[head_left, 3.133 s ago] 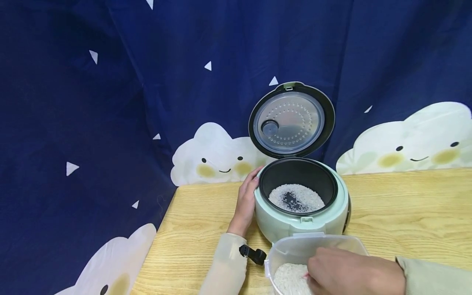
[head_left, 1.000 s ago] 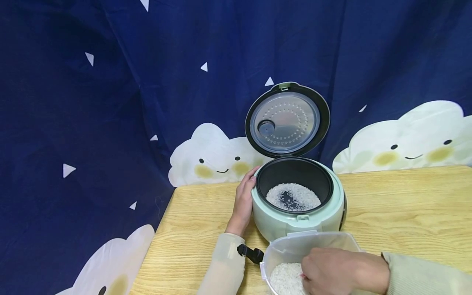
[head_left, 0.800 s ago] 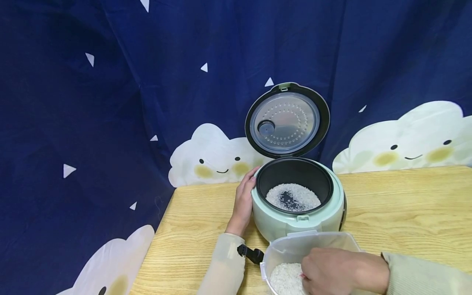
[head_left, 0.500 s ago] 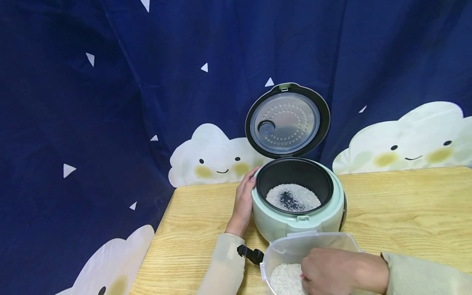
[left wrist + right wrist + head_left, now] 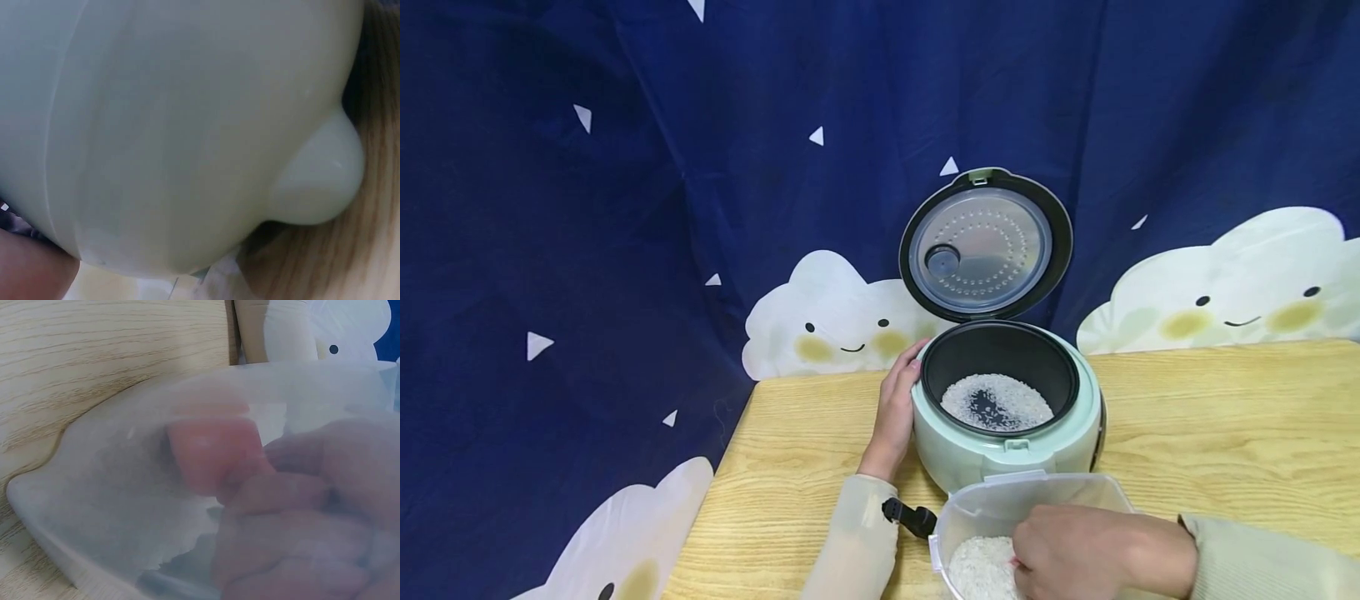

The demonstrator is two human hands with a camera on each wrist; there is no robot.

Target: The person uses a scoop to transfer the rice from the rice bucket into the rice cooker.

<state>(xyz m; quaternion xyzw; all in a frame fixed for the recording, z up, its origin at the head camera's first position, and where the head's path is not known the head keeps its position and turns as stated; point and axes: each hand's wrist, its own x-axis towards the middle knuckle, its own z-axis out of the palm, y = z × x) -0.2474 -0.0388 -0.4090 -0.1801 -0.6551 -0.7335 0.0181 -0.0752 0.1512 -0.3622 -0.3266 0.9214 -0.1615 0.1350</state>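
Note:
A mint-green rice cooker (image 5: 947, 450) stands on the table with its lid (image 5: 1000, 242) raised. White rice (image 5: 1032, 403) lies thinly in its black inner pot, leaving a dark patch of the bottom showing. My left hand (image 5: 895, 412) rests against the cooker's left side, fingers extended along it. In front of the cooker is a translucent plastic container (image 5: 1037, 496) with rice (image 5: 981, 568) in it. My right hand (image 5: 1090, 546) is down inside this container, fingers curled around a red scoop (image 5: 215, 456). The right wrist view shows the scoop blurred through the container wall; the hand hides most of it from above.
The wooden table (image 5: 1225, 425) extends to both sides of the cooker. Behind it hangs a dark blue curtain (image 5: 820, 192) with smiling clouds. A black wrist camera (image 5: 913, 518) on the left sleeve sits close to the container's left edge.
The head view has shifted slightly, so everything appears a little further left than about three seconds ago. Both hands keep their places at the cooker and in the container.

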